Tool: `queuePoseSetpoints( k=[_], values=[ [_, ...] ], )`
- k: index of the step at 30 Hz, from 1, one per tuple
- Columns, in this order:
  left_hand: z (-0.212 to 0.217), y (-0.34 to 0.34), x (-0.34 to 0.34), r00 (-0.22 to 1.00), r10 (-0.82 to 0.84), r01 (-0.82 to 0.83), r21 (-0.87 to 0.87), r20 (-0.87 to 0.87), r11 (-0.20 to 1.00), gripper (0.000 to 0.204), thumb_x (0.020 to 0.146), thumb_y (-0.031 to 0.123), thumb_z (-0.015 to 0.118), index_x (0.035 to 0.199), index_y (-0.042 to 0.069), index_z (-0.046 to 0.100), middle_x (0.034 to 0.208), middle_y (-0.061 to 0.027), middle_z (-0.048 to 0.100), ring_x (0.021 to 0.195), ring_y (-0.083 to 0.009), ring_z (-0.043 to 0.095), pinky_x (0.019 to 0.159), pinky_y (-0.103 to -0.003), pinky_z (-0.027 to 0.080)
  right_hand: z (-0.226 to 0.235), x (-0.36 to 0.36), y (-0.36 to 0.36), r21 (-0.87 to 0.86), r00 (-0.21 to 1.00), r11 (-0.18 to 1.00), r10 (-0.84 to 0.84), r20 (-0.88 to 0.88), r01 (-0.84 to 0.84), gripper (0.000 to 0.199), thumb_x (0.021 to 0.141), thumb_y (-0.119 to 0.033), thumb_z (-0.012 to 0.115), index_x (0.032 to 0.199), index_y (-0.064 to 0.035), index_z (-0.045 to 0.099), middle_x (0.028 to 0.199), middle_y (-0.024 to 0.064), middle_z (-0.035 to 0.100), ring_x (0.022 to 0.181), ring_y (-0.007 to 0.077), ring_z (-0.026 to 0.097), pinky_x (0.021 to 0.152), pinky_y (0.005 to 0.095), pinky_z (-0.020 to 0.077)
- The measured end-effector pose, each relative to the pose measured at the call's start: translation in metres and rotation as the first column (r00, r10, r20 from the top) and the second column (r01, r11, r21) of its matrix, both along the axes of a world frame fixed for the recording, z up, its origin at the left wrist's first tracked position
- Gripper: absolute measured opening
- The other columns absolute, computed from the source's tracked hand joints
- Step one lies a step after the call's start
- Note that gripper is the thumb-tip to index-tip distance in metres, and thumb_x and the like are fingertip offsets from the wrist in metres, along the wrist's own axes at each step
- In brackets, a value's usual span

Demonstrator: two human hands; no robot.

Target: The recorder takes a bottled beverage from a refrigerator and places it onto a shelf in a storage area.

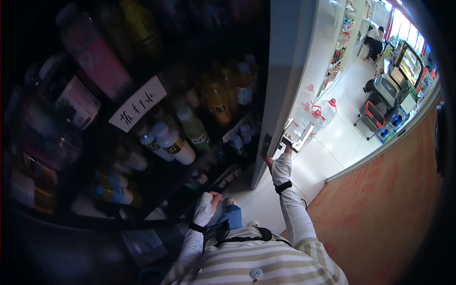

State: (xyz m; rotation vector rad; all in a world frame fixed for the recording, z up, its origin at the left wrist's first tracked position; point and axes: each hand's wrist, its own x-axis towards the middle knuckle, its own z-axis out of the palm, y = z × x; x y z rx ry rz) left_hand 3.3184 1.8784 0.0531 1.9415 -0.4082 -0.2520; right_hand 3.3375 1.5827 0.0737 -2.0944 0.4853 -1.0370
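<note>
My right hand (280, 166), in a white sleeve with a black band at the wrist, is raised to the edge of a door (280, 71). Its fingers close round the metal door handle (300, 137), with the thumb on the door's near side. Lower and to the left, my left hand (215, 200) hangs in front of my body, its fingers curled in and nothing visible in them. It is nearest to the bottom of a dark shelf unit of bottled drinks, among them two white-capped bottles (174, 144). A handwritten white label (138, 104) sits on a shelf edge.
Through the doorway, large clear jugs with red caps (328, 110) stand on the white tiled floor (327, 137). Farther off are a shopping basket on wheels (373, 115), a counter with equipment, stocked shelves and a person (375, 42). A brown printed board (380, 199) covers the right side.
</note>
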Motion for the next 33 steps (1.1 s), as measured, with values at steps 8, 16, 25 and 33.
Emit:
queuePoseSetpoints(
  k=[8, 16, 25, 33],
  values=[
    [-0.029, 0.096, -0.037, 0.954, 0.274, -0.281, -0.044, -0.126, 0.959, 0.018, 0.088, 0.016, 0.051, 0.089, -0.001, 0.052, 0.079, -0.0107, 0.06, 0.07, -0.0156, 0.058, 0.065, -0.026, 0.045, -0.024, -0.014, -0.028, 0.084, 0.998, 0.996, -0.012, -0.06, 0.017, 0.082, 0.061, -0.029, 0.079, 0.123, -0.0038, 0.032, 0.117, 0.0142, 0.045, 0.109, 0.0264, 0.042, 0.094, 0.0329, 0.0343],
    [-0.056, 0.131, -0.048, 0.94, 0.252, -0.29, -0.149, -0.23, 0.945, 0.017, 0.089, 0.016, 0.049, 0.088, -0.001, 0.051, 0.081, -0.0102, 0.057, 0.072, -0.0164, 0.058, 0.066, -0.027, 0.046, -0.008, -0.061, -0.028, 0.233, 0.993, 0.967, -0.117, 0.031, 0.106, 0.092, 0.054, -0.032, 0.083, 0.124, -0.0001, 0.033, 0.118, 0.0165, 0.044, 0.107, 0.0301, 0.045, 0.089, 0.0384, 0.0392],
    [-0.04, 0.104, 0.028, 0.973, -0.07, 0.028, -0.19, -0.219, 0.981, 0.023, 0.088, 0.026, 0.051, 0.091, 0.004, 0.054, 0.082, -0.0063, 0.059, 0.063, -0.0101, 0.048, 0.056, -0.024, 0.037, -0.021, -0.124, -0.047, 0.251, 0.889, 0.86, -0.458, -0.002, 0.444, 0.103, 0.049, -0.03, 0.085, 0.132, -0.0052, 0.029, 0.124, 0.0137, 0.04, 0.106, 0.0285, 0.044, 0.091, 0.0381, 0.0383],
    [-0.003, 0.05, 0.046, 0.91, -0.371, 0.368, -0.053, -0.187, 0.928, 0.024, 0.091, 0.024, 0.044, 0.096, 0.002, 0.054, 0.078, -0.0042, 0.05, 0.066, -0.0132, 0.045, 0.061, -0.028, 0.034, -0.059, -0.136, -0.053, 0.347, 0.742, 0.711, -0.668, 0.06, 0.612, 0.055, 0.084, -0.011, 0.055, 0.133, -0.0071, 0.028, 0.122, 0.0169, 0.042, 0.106, 0.0277, 0.046, 0.091, 0.0346, 0.0378]
  ],
)
